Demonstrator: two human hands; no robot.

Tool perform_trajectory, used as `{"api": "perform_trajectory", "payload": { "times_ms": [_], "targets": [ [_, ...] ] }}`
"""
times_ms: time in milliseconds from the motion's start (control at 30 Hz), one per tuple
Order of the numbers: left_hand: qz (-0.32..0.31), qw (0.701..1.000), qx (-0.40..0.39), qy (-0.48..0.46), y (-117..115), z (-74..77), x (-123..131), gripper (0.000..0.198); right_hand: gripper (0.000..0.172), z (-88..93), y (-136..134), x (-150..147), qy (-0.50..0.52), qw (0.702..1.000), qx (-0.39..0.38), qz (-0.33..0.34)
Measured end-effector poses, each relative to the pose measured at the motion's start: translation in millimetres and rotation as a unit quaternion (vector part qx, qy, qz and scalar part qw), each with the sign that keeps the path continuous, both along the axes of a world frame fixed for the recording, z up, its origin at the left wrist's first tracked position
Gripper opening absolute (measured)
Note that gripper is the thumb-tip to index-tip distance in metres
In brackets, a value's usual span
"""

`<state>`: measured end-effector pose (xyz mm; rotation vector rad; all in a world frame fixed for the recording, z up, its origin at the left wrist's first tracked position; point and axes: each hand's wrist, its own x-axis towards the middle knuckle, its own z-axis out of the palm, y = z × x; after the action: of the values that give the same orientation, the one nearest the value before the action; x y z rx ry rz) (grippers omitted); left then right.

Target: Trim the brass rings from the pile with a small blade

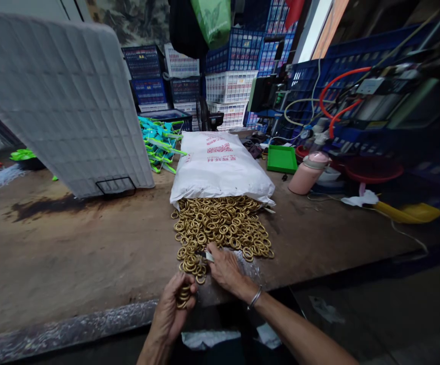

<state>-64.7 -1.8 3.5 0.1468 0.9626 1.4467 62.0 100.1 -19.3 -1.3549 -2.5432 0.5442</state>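
A heap of gold-coloured rings [223, 223] spills over the tabletop from under the front end of a white printed sack [220, 167]. Cupped at the table's front edge, my left hand [172, 304] is closed round several of these rings. My right hand [225, 268], with a metal bangle [255, 297] on the wrist, is at the near side of the heap. Its thumb and fingers pinch a small tool [207, 256] with a pale part and a dark tip, whose kind I cannot make out. The tip points into the rings.
A tall quilted pale panel [63, 111] stands at the left. Behind the sack lie blue and green plastic pieces [161, 142]. To the right are a green tray [281, 159], a pink bottle [308, 173] and a machine with orange hoses [372, 104]. Stacked crates [231, 86] fill the back.
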Motion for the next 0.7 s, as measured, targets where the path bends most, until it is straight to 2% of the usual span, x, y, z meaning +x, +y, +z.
{"api": "perform_trajectory", "payload": {
  "times_ms": [133,267,367,400,433,533,600,633,700],
  "targets": [
    [-0.008,0.995,0.014,0.103,8.2,-1.2,8.1,0.028,0.021,13.7,-7.5,5.6,0.090,0.995,-0.042,0.026],
    [-0.023,0.975,0.008,0.223,13.3,-8.0,16.0,0.032,0.027,30.5,-20.6,9.1,0.149,0.985,-0.071,0.039],
    [-0.044,0.955,-0.008,0.292,14.3,-9.8,18.9,0.033,0.016,37.9,-25.0,8.9,0.202,0.973,-0.106,0.036],
    [-0.042,0.947,-0.010,0.319,14.3,-9.3,19.2,0.033,0.009,39.3,-25.0,8.5,0.225,0.966,-0.125,0.027],
    [-0.032,0.937,-0.003,0.349,14.2,-8.5,19.4,0.032,0.009,40.0,-24.5,8.1,0.245,0.958,-0.147,0.014],
    [-0.004,0.895,0.072,0.439,13.5,-5.7,19.3,0.024,0.027,38.8,-21.8,7.7,0.277,0.934,-0.227,-0.017],
    [-0.004,0.872,0.117,0.476,12.9,-4.8,19.6,0.021,0.032,35.6,-20.2,7.9,0.288,0.919,-0.269,-0.012],
    [-0.011,0.868,0.123,0.480,12.7,-4.7,19.9,0.021,0.032,33.7,-19.7,8.1,0.293,0.914,-0.279,-0.009],
    [-0.036,0.885,0.097,0.455,12.4,-5.0,21.2,0.022,0.028,30.6,-19.4,8.2,0.296,0.915,-0.275,-0.013]
  ]
}}
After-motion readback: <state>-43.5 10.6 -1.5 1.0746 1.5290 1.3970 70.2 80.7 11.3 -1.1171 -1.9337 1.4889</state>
